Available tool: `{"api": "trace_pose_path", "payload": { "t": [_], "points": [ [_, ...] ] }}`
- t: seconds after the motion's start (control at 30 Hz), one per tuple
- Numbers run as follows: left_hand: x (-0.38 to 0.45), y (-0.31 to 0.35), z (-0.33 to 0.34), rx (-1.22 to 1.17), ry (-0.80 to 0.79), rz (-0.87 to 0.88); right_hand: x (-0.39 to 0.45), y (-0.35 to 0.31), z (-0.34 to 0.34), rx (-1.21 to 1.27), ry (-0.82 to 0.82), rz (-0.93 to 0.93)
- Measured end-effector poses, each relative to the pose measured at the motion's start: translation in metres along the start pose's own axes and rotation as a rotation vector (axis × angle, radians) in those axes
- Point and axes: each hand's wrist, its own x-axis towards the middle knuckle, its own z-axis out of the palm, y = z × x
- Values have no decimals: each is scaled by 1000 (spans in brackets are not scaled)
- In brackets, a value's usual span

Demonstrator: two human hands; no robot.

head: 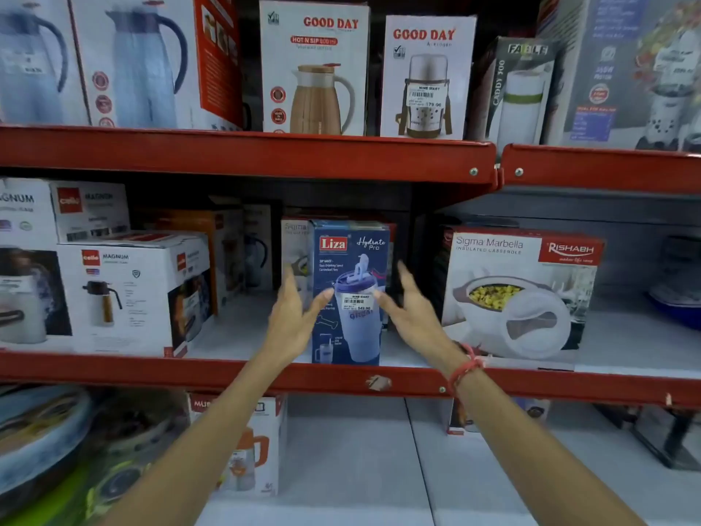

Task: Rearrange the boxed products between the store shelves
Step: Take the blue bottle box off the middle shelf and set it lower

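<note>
Blue box (351, 290): one, on the middle shelf (227, 373)
Hands: two, left (294, 317) and right (411, 311), both spread wide, holding nothing

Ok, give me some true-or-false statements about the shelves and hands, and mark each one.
1. The blue Liza box stands upright on the middle shelf. True.
2. The left hand grips the box. False: both hands are open, either side of it.
3. A red band is on the right wrist. True.
4. The casserole box sits left of the Liza box. False: it is to the right.
5. The right hand holds a jug. False: it holds nothing.
</note>
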Motion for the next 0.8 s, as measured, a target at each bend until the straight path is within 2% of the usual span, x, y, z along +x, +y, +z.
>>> {"api": "trace_pose_path", "payload": {
  "t": [0.07, 0.1, 0.2, 0.5, 0.8],
  "points": [
    [-1, 0, 4, 9, -132, -40, -2, -1, 6, -1, -139, 63],
    [-1, -2, 4, 5, -148, -38, -2, 3, 9, -1, -147, 75],
    [-6, 2, -2, -31, -123, -50, -6, 1, 7, 17, -112, 56],
    [-46, 44, -22, -132, -102, 82, -43, -29, -25, 148, -8, -70],
    [-110, 52, -23, -244, -206, 67, -118, -22, -49, 193, -24, -51]
  ]
}}
